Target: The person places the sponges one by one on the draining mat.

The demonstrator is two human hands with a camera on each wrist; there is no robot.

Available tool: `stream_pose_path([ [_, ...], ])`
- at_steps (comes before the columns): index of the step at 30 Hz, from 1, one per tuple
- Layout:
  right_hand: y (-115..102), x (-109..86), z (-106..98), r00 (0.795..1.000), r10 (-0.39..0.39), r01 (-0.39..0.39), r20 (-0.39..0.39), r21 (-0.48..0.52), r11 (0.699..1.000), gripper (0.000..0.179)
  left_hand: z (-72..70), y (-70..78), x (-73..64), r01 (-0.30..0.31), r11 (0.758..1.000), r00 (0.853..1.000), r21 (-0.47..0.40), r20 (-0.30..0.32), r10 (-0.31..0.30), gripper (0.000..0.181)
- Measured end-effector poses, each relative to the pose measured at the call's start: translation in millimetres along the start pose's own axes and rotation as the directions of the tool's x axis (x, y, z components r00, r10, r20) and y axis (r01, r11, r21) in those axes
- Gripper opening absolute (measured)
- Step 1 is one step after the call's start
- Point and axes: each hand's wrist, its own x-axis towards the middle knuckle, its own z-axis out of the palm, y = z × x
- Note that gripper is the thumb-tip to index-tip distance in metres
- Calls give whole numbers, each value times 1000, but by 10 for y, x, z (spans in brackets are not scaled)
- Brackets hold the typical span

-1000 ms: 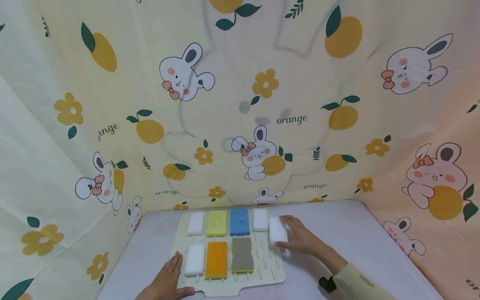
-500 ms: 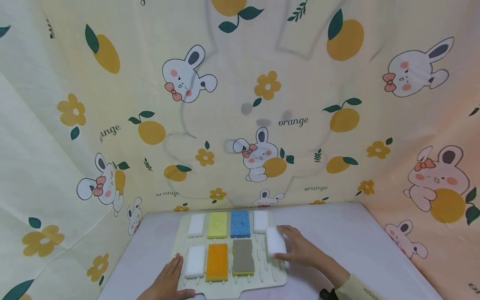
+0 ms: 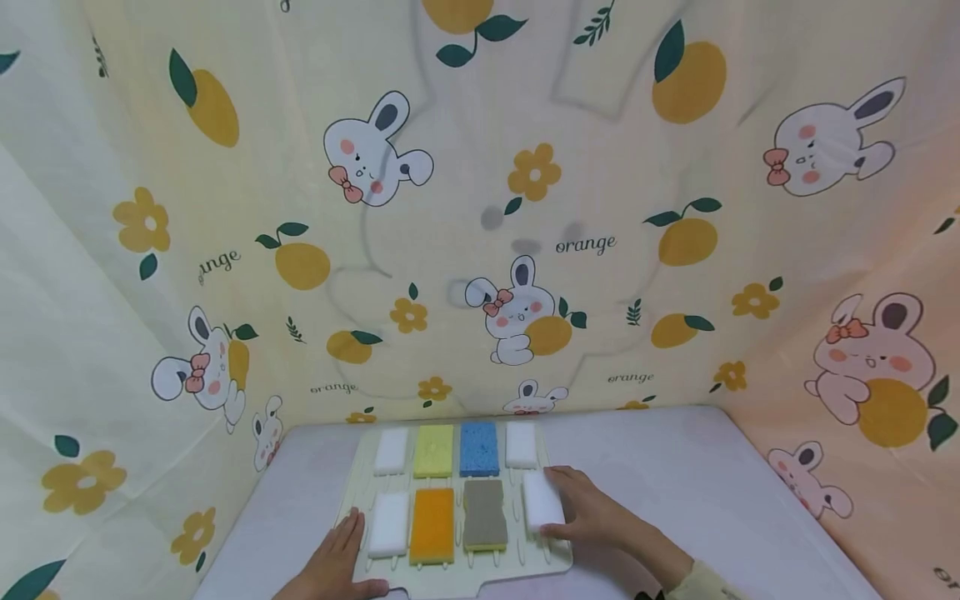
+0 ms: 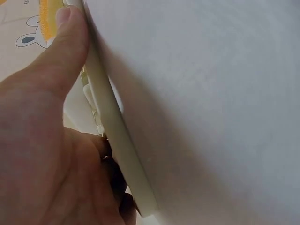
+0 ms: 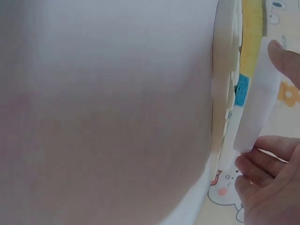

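Observation:
A cream ridged drying tray [image 3: 442, 579] lies on the table, bearing two rows of sponges. My right hand [image 3: 592, 512] pinches a white sponge [image 3: 542, 500] between thumb and fingers, over the right end of the near row. In the right wrist view, that white sponge [image 5: 260, 96] is tilted and stands apart from the tray's surface. To its left lie a grey-topped sponge [image 3: 485, 514], an orange sponge [image 3: 432, 525] and a white sponge [image 3: 388, 523]. My left hand [image 3: 330, 562] rests on the tray's near left corner, fingers extended along the side, thumb at the front edge.
The far row holds a white sponge [image 3: 392, 451], a yellow sponge [image 3: 433, 451], a blue sponge [image 3: 479, 448] and another white sponge [image 3: 521, 444]. A white table [image 3: 675, 483] surrounds the tray. A printed curtain [image 3: 450, 208] hangs behind and at both sides.
My right hand has brought the white sponge nearer and slightly left, from beside the far row to the right end of the near row. The left hand stays on the tray corner.

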Motion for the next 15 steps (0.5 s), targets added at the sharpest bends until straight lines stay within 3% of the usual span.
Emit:
stream_pose_path([
  [8,-70,4,38,1000,-17,17,20,-2,1000,107,15,-69,5,-52,999,998,-3,-21,52,135],
  [15,-135,-26,61,999,-2,0,51,34,999,107,-24,41,-53,-35,999,999,17,-9,35,130],
])
